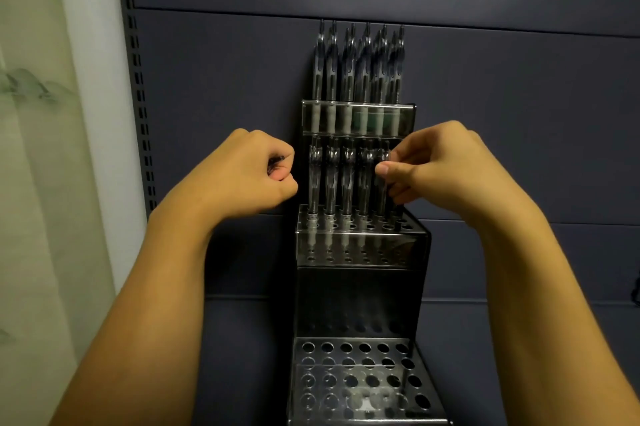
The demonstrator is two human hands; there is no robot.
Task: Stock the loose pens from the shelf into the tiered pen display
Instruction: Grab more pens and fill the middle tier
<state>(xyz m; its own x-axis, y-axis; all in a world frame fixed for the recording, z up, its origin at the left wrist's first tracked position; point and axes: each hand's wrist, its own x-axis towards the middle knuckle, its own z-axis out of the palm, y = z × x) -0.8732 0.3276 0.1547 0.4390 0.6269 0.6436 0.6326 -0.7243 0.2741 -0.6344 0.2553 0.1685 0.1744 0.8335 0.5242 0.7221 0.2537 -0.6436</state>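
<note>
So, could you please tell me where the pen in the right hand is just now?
In the head view, the right hand pinches the pen at the right end of the middle tier of the pen display, beside the row of pens already standing there.

Both forearms are bare to the elbow, with no sleeves, rings or watch.
</note>
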